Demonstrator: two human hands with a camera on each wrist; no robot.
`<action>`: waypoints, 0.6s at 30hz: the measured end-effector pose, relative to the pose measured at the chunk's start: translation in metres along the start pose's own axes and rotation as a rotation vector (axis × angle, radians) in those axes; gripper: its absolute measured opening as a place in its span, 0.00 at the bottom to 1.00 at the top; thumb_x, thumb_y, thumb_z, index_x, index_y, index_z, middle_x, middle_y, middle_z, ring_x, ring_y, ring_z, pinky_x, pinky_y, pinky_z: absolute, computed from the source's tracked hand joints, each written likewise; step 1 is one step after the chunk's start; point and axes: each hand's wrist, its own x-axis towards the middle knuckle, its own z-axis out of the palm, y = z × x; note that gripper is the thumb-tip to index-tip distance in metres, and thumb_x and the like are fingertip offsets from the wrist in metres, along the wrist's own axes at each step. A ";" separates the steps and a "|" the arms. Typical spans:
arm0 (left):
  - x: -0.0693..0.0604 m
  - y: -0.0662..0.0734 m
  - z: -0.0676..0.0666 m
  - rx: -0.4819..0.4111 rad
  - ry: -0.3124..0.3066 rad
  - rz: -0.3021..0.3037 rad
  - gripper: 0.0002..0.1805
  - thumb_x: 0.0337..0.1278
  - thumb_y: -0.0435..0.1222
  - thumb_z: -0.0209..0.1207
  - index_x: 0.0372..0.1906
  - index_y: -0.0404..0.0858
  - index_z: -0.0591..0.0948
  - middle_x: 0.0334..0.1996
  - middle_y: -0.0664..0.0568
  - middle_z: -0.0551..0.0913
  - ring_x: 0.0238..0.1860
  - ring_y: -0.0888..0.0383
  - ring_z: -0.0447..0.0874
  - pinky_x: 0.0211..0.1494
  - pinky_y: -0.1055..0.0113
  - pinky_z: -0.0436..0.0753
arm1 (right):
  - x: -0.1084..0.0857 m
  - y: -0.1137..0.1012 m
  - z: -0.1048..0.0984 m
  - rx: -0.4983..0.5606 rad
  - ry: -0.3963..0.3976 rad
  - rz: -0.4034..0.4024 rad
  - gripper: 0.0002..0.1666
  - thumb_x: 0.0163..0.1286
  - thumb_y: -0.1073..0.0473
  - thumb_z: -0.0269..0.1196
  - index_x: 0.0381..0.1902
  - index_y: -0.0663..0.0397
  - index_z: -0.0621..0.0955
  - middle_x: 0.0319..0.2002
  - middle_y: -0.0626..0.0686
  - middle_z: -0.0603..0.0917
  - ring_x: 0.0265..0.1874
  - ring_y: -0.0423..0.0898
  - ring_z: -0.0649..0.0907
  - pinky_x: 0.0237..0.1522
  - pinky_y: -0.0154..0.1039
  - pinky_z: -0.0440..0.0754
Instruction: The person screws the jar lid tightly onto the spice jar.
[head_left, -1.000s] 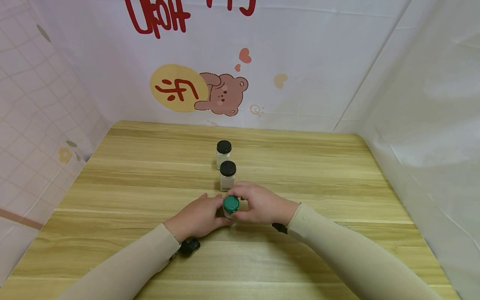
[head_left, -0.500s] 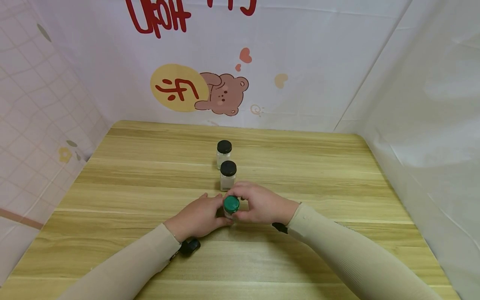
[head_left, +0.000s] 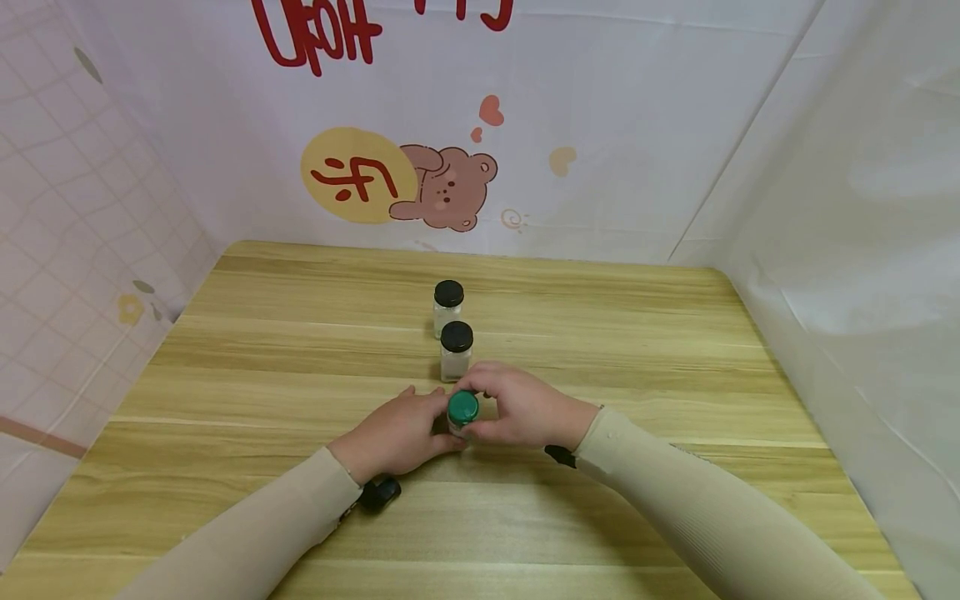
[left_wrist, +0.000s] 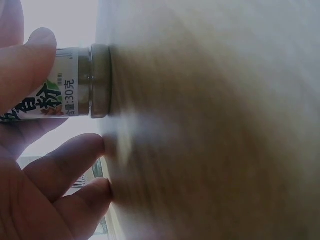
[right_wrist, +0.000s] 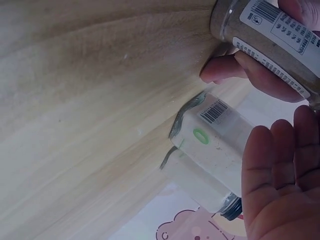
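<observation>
A small spice jar [left_wrist: 55, 90] stands upright on the table between my hands, with brown powder in its base, a printed label and a green lid [head_left: 463, 406]. My left hand [head_left: 393, 429] grips the jar's body, its thumb across the label in the left wrist view. My right hand [head_left: 521, 408] holds the lid, its thumb and forefinger curled around the rim. Its other fingers [right_wrist: 282, 160] show in the right wrist view. Just behind the hands stands a clear jar [head_left: 455, 364] with a black lid and pale contents; a second clear jar [head_left: 447, 319] like it stands farther back.
The wood-grain table [head_left: 637, 333] meets a white printed cloth wall [head_left: 615, 125] at the back. Pale cloth also hangs at both sides. A black device [head_left: 380, 494] sits at my left wrist.
Both hands stay in place on the jar and its lid. The black-lidded jars have not moved.
</observation>
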 end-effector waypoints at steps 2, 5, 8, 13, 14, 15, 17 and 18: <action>0.000 0.001 0.000 -0.001 -0.002 -0.001 0.21 0.68 0.51 0.68 0.61 0.51 0.82 0.57 0.50 0.85 0.61 0.52 0.87 0.78 0.31 0.63 | 0.000 0.000 0.001 -0.005 0.006 0.007 0.20 0.68 0.55 0.75 0.55 0.50 0.84 0.51 0.45 0.86 0.53 0.42 0.83 0.61 0.41 0.83; 0.001 0.001 0.000 0.004 0.001 0.001 0.19 0.68 0.51 0.68 0.59 0.52 0.83 0.60 0.49 0.85 0.62 0.52 0.87 0.78 0.31 0.63 | 0.000 0.001 0.002 -0.009 0.016 0.021 0.20 0.67 0.54 0.76 0.53 0.50 0.85 0.49 0.45 0.86 0.51 0.41 0.83 0.60 0.41 0.83; 0.001 0.001 0.001 0.007 0.006 0.001 0.17 0.68 0.51 0.68 0.57 0.52 0.83 0.57 0.51 0.86 0.60 0.53 0.87 0.78 0.30 0.64 | 0.000 0.002 0.003 -0.012 0.020 0.034 0.20 0.66 0.53 0.77 0.52 0.50 0.85 0.48 0.44 0.86 0.51 0.41 0.83 0.59 0.41 0.83; 0.001 0.001 0.001 0.014 0.004 -0.013 0.19 0.68 0.51 0.68 0.58 0.50 0.83 0.55 0.53 0.85 0.61 0.52 0.87 0.78 0.31 0.64 | 0.000 0.001 0.003 -0.039 0.018 0.051 0.22 0.66 0.51 0.77 0.54 0.50 0.84 0.49 0.45 0.86 0.52 0.41 0.83 0.61 0.41 0.83; 0.001 0.001 0.002 0.015 0.003 -0.016 0.19 0.68 0.51 0.68 0.58 0.50 0.83 0.56 0.53 0.85 0.62 0.52 0.86 0.78 0.31 0.64 | 0.000 0.000 0.003 -0.043 0.016 0.056 0.24 0.66 0.51 0.77 0.56 0.51 0.84 0.51 0.45 0.86 0.53 0.41 0.84 0.61 0.41 0.83; 0.001 0.001 0.002 0.017 0.002 -0.017 0.20 0.68 0.51 0.68 0.59 0.49 0.83 0.57 0.53 0.85 0.63 0.52 0.86 0.78 0.31 0.64 | -0.001 0.000 0.002 -0.044 0.015 0.059 0.25 0.65 0.50 0.77 0.57 0.51 0.84 0.52 0.46 0.86 0.54 0.41 0.84 0.62 0.41 0.83; 0.001 0.000 0.002 0.012 0.003 -0.019 0.21 0.68 0.51 0.68 0.59 0.48 0.82 0.58 0.53 0.86 0.63 0.52 0.86 0.78 0.31 0.64 | -0.001 0.000 0.002 -0.040 0.012 0.057 0.28 0.66 0.50 0.77 0.60 0.52 0.83 0.54 0.47 0.86 0.56 0.42 0.84 0.63 0.42 0.82; 0.001 0.000 0.002 0.010 0.004 -0.019 0.21 0.68 0.51 0.68 0.60 0.47 0.82 0.59 0.54 0.86 0.63 0.52 0.86 0.78 0.31 0.64 | -0.001 0.000 0.002 -0.038 0.012 0.052 0.29 0.66 0.50 0.77 0.61 0.52 0.82 0.55 0.47 0.86 0.57 0.42 0.84 0.64 0.42 0.82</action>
